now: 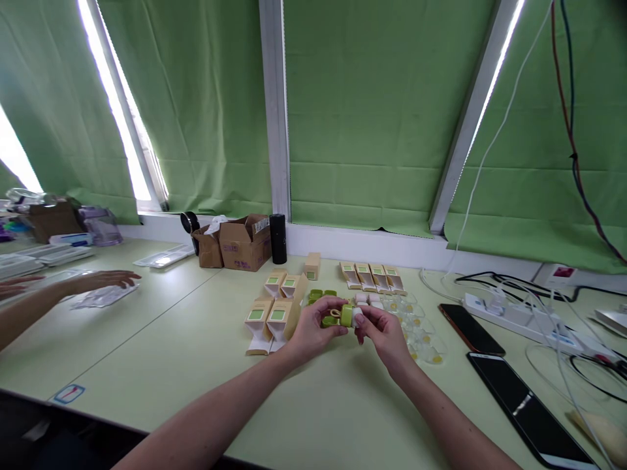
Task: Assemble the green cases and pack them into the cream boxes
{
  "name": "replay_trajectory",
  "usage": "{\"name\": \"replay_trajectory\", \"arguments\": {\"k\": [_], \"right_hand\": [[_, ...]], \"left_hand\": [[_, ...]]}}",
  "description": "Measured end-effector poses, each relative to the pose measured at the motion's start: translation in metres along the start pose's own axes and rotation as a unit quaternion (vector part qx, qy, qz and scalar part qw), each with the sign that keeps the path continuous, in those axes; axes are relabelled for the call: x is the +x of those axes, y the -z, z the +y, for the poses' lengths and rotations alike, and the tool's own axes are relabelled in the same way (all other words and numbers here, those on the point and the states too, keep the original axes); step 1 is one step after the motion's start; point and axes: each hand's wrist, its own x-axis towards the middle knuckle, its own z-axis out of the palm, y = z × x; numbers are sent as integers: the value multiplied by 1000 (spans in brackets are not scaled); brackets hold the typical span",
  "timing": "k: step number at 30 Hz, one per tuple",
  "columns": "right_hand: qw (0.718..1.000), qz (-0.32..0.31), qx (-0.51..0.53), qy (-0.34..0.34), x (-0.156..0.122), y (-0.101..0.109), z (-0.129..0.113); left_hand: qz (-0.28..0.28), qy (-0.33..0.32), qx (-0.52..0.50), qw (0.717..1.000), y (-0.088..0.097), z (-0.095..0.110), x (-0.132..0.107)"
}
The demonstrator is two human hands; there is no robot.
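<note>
My left hand (313, 326) and my right hand (385, 333) meet over the pale green table (196, 352), both closed on a small green and white case (343, 316). The left fingers wrap its green end; the right fingertips pinch its white end. Just left of my hands stand several tan boxes with green labels (274, 307), flaps open. More such boxes (372, 275) lie in a row behind. Small green cases (321, 295) sit behind my hands. Clear plastic pieces with yellow dots (421, 333) lie to the right.
Two dark phones (467, 326) (529, 405) lie at the right, beside a white power strip (519, 320) with cables. Brown cartons (242, 243) and a black cylinder (277, 238) stand by the window ledge. Another person's hand (98, 282) rests on plastic bags at left.
</note>
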Motion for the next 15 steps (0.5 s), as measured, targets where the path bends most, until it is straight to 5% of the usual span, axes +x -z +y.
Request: {"name": "replay_trajectory", "arguments": {"k": [15], "right_hand": [[1000,25,5,12,-4,-9,6]], "left_hand": [[30,-45,90,995,-8,-8,-8]]}}
